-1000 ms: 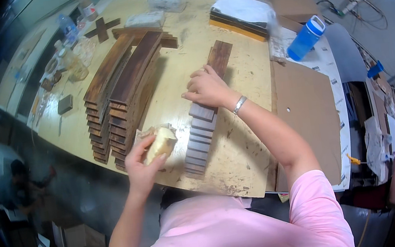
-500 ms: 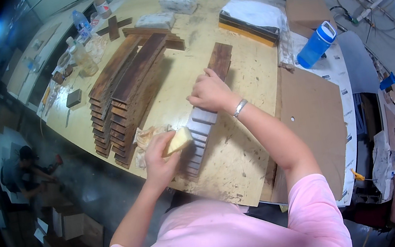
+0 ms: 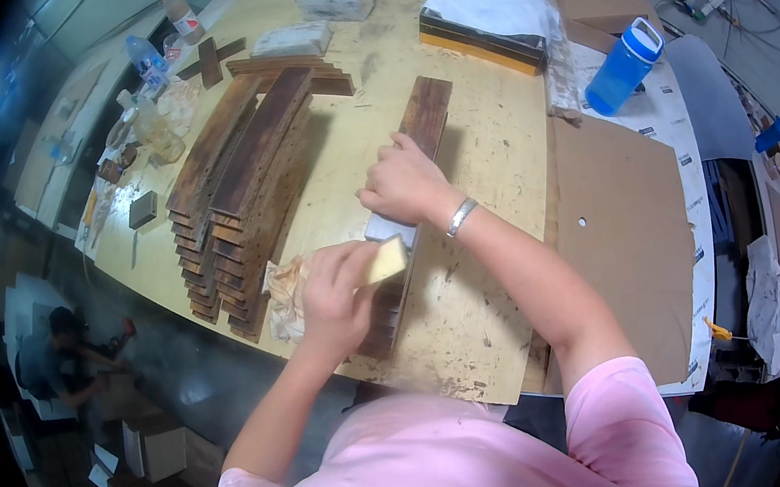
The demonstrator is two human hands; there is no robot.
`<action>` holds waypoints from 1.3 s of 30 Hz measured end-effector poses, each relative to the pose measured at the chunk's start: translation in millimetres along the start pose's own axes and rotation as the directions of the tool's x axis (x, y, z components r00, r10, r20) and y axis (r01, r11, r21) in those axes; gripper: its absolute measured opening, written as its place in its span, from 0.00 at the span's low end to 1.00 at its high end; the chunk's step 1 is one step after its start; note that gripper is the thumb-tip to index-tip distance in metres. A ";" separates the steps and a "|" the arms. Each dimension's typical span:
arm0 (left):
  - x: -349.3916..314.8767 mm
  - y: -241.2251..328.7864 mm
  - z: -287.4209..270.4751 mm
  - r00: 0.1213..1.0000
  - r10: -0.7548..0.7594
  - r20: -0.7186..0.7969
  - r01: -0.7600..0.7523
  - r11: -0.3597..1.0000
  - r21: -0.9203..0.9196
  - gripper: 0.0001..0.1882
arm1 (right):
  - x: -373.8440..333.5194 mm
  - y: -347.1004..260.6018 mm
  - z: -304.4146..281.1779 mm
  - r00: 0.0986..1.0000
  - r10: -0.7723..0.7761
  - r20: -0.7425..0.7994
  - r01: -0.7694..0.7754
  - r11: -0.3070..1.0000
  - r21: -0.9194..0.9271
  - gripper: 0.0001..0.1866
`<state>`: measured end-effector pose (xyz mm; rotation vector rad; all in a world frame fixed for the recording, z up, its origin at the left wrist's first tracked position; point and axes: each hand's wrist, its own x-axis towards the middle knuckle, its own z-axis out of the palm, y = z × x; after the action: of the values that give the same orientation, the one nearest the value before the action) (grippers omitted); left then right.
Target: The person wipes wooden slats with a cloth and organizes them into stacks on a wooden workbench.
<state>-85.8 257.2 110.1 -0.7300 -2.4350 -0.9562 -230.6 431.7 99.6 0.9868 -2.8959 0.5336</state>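
My left hand [image 3: 333, 296] grips a pale yellow sponge block [image 3: 388, 260], held against the near part of a stack of dark brown wooden boards [image 3: 426, 111]. The boards are fanned in steps toward me, and my left hand and the sponge hide part of the steps. My right hand [image 3: 404, 182], with a silver band at the wrist, lies across the middle of the stack with its fingers curled on it. A greyish-white patch of board shows between the hands. Beside my left hand is a crumpled stained cloth [image 3: 284, 296].
Left of the cloth stand two more stepped board stacks [image 3: 271, 141]. Bottles [image 3: 158, 137] and a small dark block [image 3: 143, 209] lie farther left. A blue bottle [image 3: 623, 71], a paper-topped stack [image 3: 484, 26] and a cardboard sheet [image 3: 619, 241] are on the right. Other people work beyond the table.
My left hand has moved right and slightly up with the sponge, which now covers stepped ends that showed before. My right hand stays on the stack. The whole view has shifted slightly.
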 end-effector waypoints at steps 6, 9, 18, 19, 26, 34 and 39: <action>-1.1 -23.2 -10.5 1.000 -0.007 -0.026 0.011 0.991 0.131 0.30 | 0.0 0.4 -3.9 1.000 0.007 0.015 -0.007 1.000 -0.030 0.24; 3.3 -18.0 -10.4 0.996 0.079 -0.048 -0.073 0.990 0.121 0.24 | 0.8 1.3 -4.4 0.996 0.013 0.085 -0.006 0.997 -0.071 0.24; 0.5 -32.1 -21.2 0.994 -0.028 -0.104 0.048 0.980 0.192 0.24 | -1.8 2.7 1.3 1.000 0.006 -0.023 -0.007 0.999 -0.053 0.22; -2.1 -27.5 -21.3 0.994 -0.016 -0.108 0.033 0.987 0.160 0.25 | -1.0 2.0 3.0 1.000 0.003 -0.022 -0.004 0.999 -0.052 0.22; -20.3 -28.2 -8.0 0.999 0.040 0.019 -0.042 0.994 0.098 0.27 | 0.1 0.2 -0.7 1.000 0.012 0.013 -0.012 0.999 -0.036 0.23; -23.6 -20.0 -2.3 0.996 0.084 0.015 -0.085 0.994 0.071 0.27 | 1.6 -0.3 -0.1 1.000 0.001 0.026 0.000 0.998 -0.057 0.23; -32.3 -33.0 -14.3 0.987 -0.062 -0.149 0.090 0.978 0.190 0.23 | 1.2 -0.1 -1.8 0.999 0.019 0.027 -0.016 0.997 -0.080 0.22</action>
<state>-78.0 216.1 85.7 -0.4856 -2.4020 -0.7537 -231.6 431.5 101.5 0.9668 -2.9275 0.4044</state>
